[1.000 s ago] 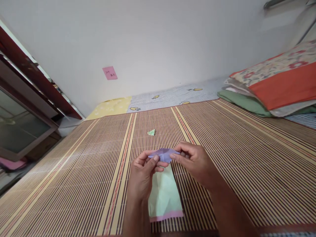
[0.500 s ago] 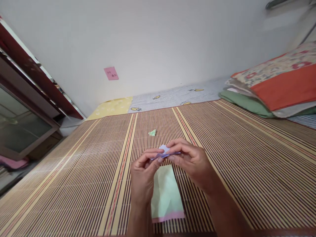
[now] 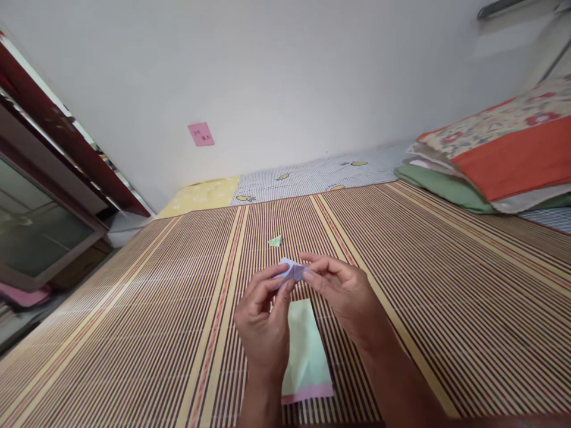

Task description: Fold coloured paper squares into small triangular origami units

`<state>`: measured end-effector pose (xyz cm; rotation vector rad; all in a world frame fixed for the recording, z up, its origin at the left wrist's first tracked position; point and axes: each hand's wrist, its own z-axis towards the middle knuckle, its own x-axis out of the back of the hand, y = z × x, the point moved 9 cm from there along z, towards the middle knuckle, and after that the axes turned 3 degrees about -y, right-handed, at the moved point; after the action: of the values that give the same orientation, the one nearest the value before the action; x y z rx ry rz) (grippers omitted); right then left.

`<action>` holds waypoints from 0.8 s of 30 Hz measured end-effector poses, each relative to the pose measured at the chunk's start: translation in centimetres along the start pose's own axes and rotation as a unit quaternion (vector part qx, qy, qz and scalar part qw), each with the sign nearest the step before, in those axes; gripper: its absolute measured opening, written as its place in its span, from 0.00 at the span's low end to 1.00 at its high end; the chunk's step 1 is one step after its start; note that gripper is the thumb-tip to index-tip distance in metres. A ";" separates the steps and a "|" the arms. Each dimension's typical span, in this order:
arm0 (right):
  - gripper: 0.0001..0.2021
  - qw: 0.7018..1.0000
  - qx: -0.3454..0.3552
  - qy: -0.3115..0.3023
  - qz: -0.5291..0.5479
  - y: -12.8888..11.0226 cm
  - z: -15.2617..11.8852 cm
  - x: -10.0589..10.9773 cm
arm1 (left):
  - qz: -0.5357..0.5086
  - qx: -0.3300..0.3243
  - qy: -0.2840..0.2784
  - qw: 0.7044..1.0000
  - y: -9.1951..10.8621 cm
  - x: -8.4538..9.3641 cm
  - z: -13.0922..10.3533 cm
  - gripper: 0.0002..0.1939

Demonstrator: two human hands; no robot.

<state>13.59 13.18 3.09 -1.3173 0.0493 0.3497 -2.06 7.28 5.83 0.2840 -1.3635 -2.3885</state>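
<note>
Between my hands is a small piece of folded purple paper, held above the striped mat. My left hand pinches its left side between thumb and fingers. The thumb and fingers of my right hand grip the right side. Below the hands lies a pale green paper sheet with a pink strip along its near edge; my left hand and wrist cover part of it. Just beyond my fingers, a small folded green paper piece rests on the mat.
The striped bamboo mat spreads under everything. Folded bedding is piled at the right by the wall. A pink note is stuck on the white wall. A glass-fronted cabinet stands at the left.
The purple paper has turned and shows more of its folded face. My left hand has tilted, and my right fingers have shifted along the paper's right side.
</note>
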 end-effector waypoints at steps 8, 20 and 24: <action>0.06 0.996 0.066 0.028 -0.060 -1.2 -0.5 0.0 | 0.007 0.030 0.012 0.999 -0.4 0.1 -0.4 0.04; 0.06 0.987 0.109 0.035 -0.115 -1.8 -1.0 -0.5 | -0.196 0.184 0.057 0.962 -4.1 0.4 -0.5 0.07; 0.06 0.983 0.113 0.033 -0.142 -2.0 -0.9 -0.3 | -0.191 0.221 0.036 0.956 -4.6 0.3 -0.5 0.09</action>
<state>14.02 11.86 4.77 -1.0929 -0.0425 0.0546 -3.19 8.84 1.60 0.8119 -1.9478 -2.2942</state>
